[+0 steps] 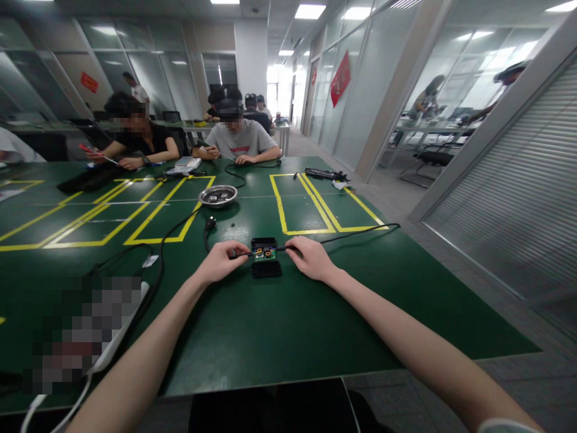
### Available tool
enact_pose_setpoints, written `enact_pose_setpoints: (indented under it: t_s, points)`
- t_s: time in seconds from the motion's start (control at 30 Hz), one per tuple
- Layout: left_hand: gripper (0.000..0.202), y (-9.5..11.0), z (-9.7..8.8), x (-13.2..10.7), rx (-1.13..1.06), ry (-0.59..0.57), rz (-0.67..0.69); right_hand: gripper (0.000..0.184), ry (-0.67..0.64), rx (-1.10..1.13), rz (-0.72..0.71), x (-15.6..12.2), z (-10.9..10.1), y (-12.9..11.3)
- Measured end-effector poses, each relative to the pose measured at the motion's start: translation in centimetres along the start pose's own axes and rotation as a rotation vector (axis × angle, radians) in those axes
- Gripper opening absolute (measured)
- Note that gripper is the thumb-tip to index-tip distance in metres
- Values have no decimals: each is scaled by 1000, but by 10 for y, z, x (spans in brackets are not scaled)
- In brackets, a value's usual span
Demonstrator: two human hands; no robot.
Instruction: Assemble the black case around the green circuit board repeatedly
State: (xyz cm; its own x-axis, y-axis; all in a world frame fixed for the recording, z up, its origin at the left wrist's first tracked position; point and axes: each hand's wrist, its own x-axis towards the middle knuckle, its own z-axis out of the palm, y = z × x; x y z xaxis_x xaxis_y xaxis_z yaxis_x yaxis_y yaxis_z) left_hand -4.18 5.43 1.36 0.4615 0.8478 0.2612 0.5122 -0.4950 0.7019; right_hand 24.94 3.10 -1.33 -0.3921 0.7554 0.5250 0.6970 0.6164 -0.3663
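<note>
A small green circuit board with copper-coloured coils lies in front of me on the table, between two black plastic case halves. On its left side, my left hand is closed, with thumb and fingers pinching a black cable where it meets the board; part of that grip is hidden. To the right of the board, my right hand pinches a second black cable, which runs off across the table. Beyond my left hand a black plug rests on the tabletop.
A metal bowl with metal parts stands beyond the plug. At the left lies a white power strip, mostly blurred out. Yellow tape outlines mark the green table. A black folded stand lies far right. Co-workers sit opposite.
</note>
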Motion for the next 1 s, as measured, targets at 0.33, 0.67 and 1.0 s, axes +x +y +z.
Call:
enact_pose_setpoints:
  t_s: [0.33,0.67,1.0]
  points:
    - [18,10,-8,-5,-169,-250,-128,8,-126,137,-65,-8,-6,-5]
    - [27,9,-4,-5,-150,-241,-186,19,-116,117,-141,-5,-4,0]
    - [26,8,4,-8,-152,-236,-127,10,-155,190,-161,-5,-1,-1]
